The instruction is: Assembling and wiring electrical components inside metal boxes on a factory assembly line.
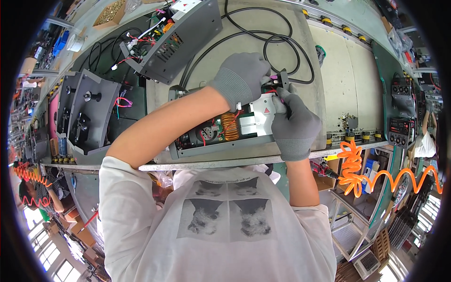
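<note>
An open dark-grey metal chassis (221, 146) lies in front of me, packed with electronics. Inside it are a copper-wound coil (230, 126), a round fan-like part (207, 133) and a silver-white plate (263, 113). My left hand (246, 77), in a grey knit glove, reaches across the chassis to its right end. Its fingers are curled closed beside purple-sleeved wire ends; what they pinch is hidden. My right hand (296, 120), gloved alike, has its fingers closed around a small black end panel (283, 77) at that same end. Red wires run between the hands.
A second opened unit (178, 44) with loose wires stands at the back left. Bent grey metal covers (91, 110) stand at the left. A black cable (263, 33) loops behind my hands. An orange coiled hose (352, 164) hangs right; a roller conveyor (350, 136) borders the bench.
</note>
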Demonstrator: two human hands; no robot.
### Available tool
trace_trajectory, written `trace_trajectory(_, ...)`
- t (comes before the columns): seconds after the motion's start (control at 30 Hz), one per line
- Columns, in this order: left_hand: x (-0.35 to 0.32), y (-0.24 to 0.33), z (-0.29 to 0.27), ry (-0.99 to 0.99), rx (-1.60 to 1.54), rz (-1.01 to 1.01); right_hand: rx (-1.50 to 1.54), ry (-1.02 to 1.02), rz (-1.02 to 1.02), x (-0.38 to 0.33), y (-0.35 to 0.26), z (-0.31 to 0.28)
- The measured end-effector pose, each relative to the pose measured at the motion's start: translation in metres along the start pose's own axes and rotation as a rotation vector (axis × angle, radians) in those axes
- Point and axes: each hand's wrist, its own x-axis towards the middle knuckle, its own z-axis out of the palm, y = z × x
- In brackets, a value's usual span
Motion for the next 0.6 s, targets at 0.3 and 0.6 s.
trace_trajectory(0.3,-0.005,0.008,-0.022,0.183,-0.163,0.262,-0.028,0.076,-0.064,0.012,0.002,-0.003)
trace_trajectory(0.6,-0.007,0.008,-0.018,0.056,-0.34,0.028,0.183,-0.027,0.023,0.031,-0.004,-0.005)
